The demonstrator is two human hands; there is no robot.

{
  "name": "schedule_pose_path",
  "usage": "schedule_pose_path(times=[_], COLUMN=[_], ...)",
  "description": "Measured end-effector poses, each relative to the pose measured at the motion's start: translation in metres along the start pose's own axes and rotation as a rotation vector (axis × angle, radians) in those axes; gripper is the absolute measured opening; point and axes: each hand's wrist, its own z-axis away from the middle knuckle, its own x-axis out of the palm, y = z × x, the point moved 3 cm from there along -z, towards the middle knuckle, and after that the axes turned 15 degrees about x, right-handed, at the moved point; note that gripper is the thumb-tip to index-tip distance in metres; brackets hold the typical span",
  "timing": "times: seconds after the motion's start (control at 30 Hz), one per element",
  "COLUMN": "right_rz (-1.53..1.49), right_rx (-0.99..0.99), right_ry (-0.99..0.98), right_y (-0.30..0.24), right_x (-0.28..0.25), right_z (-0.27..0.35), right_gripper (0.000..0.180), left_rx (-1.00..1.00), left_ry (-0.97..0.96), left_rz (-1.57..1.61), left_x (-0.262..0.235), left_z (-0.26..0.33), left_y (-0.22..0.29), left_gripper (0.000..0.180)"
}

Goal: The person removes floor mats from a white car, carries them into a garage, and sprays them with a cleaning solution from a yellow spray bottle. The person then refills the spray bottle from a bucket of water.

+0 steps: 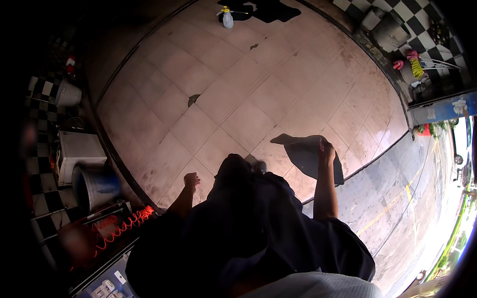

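1. The largest thing is the floor (238, 94), pale tile with dirty patches and a few dark broken spots.
2. Grey pavement (382, 191) runs along the near right, beyond the tile's edge.
3. Dark clothing (248, 223) covers the person's body at the near middle, with a shoe tip (260, 168) just ahead of it.
4. Far off, other dark mats (276, 12) lie on the tile.
5. A thin dark mat (304, 158), perhaps rubber, though the view is too dim to be sure, hangs at the near right, above the floor. The right hand (326, 150) is clamped on its upper right edge.
6. On the left stand a white box (82, 151) and, nearer, a blue barrel (105, 183).
7. A red coiled hose (121, 229) stretches nearer still.
8. A spray bottle (228, 20) with a yellow top stands beside the far mats.
9. The left hand (191, 180) is free over the tile, fingers loosely bent.
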Motion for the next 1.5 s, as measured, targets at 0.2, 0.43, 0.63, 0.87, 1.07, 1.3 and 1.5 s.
schedule_pose_path(times=[0.2, 0.43, 0.63, 0.87, 1.07, 1.3, 1.5], right_rz=[0.125, 1.238, 0.088, 0.671, 0.563, 1.131, 1.547], right_rx=[0.092, -0.861, -0.079, -0.542, 0.287, 0.300, 0.153], right_ry=[-0.120, -0.274, -0.463, -0.188, 0.335, 0.049, -0.297], right_y=[-0.006, -0.071, -0.071, 0.024, 0.201, 0.350, 0.443], right_x=[0.202, 0.499, 0.755, 0.867, 0.846, 1.067, 1.208], right_z=[-0.165, -0.290, -0.312, -0.469, -0.585, -0.571, -0.618], right_gripper=[0.029, 0.036, 0.019, 0.018, 0.015, 0.024, 0.021], left_rx=[-0.187, -0.127, 0.389, 0.510, -0.015, -0.245, -0.105], left_ry=[0.162, 0.084, -0.016, 0.037, 0.061, 0.301, 0.288], left_rz=[0.098, 0.202, 0.232, 0.141, 0.041, 0.278, 0.447], left_x=[0.050, 0.142, 0.192, 0.226, 0.218, 0.224, 0.168], left_z=[-0.066, -0.242, -0.369, -0.462, -0.505, -0.567, -0.707], left_y=[0.045, 0.228, 0.523, 0.675, 0.651, 0.687, 0.766], left_gripper=[0.020, 0.023, 0.022, 0.023, 0.031, 0.034, 0.029])
